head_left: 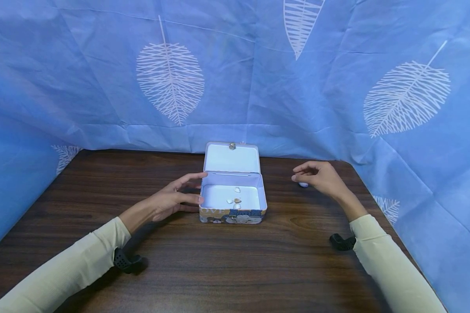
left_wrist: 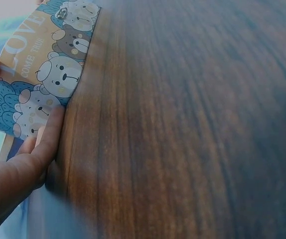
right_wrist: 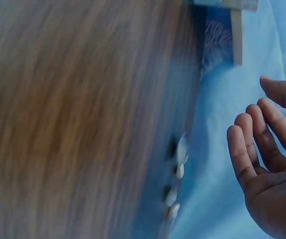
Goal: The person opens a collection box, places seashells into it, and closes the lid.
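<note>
left hand (head_left: 172,199) against a lidded tin (head_left: 233,217), right hand (head_left: 324,178) empty beside it

from my distant station, the head camera gives me a dark wooden table (head_left: 235,265) with a small rectangular tin near its far edge, its hinged lid (head_left: 232,158) raised and tilted back. inside the pale interior i count four small shells (head_left: 237,206): three whitish and one tan, loosely grouped toward the right half of the floor.

the person's left hand is at the tin's left side, fingers spread and fairly straight, thumb and forefinger touching the rim; it steadies against the tin without wrapping round it. my left wrist view shows the printed wall: cartoon bears and the words "love come true".

the right hand hovers to the right of the tin, well apart from it. its fingers are loosely bent, the thumb clear of them, and i see nothing in its grasp. just below it, a white shell (head_left: 303,184) lies on the table. my right wrist view is blurred there, but shows several pale pieces (right_wrist: 182,148) in a row on the wood.

both arms wear cream sleeves (head_left: 74,261), with a black wrist mount (head_left: 127,261) on each. behind hangs a blue cloth (head_left: 235,87) printed with white leaves.
</note>
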`<state>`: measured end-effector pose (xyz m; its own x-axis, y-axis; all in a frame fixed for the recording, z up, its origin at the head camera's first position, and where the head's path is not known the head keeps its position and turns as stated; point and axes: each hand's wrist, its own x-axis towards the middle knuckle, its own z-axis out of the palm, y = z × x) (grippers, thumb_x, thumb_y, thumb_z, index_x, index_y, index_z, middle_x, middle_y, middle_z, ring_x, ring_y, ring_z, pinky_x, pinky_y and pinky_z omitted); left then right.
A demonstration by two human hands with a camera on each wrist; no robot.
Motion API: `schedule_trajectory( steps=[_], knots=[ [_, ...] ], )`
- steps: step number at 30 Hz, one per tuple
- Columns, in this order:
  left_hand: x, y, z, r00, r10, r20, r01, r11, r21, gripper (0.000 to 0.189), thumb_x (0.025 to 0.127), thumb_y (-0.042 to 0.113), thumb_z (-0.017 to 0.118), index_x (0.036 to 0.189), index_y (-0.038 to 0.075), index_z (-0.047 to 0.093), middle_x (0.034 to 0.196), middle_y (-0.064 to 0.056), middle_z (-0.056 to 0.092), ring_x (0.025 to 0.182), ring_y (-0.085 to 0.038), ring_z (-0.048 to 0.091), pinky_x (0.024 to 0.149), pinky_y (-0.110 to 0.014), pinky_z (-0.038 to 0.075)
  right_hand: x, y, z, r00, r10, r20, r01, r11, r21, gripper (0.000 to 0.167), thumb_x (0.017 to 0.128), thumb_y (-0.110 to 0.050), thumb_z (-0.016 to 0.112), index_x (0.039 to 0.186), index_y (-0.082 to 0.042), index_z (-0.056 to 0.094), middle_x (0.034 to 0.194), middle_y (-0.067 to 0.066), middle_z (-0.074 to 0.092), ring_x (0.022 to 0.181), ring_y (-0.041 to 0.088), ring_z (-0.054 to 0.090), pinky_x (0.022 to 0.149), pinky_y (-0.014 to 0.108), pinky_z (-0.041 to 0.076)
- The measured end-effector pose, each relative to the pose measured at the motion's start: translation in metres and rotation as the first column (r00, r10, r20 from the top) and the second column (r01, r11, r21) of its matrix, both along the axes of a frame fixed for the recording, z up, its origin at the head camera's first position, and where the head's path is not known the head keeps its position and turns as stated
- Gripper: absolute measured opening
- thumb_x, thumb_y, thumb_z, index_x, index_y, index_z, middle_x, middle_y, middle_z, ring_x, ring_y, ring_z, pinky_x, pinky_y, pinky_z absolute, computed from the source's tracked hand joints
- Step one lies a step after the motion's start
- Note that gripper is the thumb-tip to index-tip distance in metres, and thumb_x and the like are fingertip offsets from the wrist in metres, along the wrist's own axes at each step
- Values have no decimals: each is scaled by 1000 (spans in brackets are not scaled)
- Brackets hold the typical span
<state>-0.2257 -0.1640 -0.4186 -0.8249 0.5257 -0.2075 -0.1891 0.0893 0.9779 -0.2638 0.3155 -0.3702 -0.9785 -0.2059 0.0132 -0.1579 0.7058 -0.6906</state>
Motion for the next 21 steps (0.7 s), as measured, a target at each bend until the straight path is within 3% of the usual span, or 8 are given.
schedule_trajectory(
  steps=[7,13,21],
  knots=[
    [0,1,1,1000,3,3,-3,1000,-2,89,104,16,81,178,30,35,180,-19,27,161,-50,45,121,-60,56,-8,24,-9,999,-6,37,5,1000,24,52,103,-38,85,141,-4,76,129,16,81,107,22,78,97,44,64],
    [0,1,0,1000,8,10,-8,1000,0,88,104,14,80,178,30,35,181,-19,26,162,-50,43,121,-59,57,-15,37,-16,998,-20,53,17,998,67,48,101,-30,88,137,0,77,127,19,81,98,9,75,86,29,62],
    [0,1,1,1000,2,6,-2,1000,4,89,104,15,80,178,30,34,181,-19,26,163,-50,42,121,-58,57,-22,41,-26,996,17,84,-26,994,104,52,99,-23,89,139,7,73,128,26,78,98,9,70,78,24,60]
  ],
)
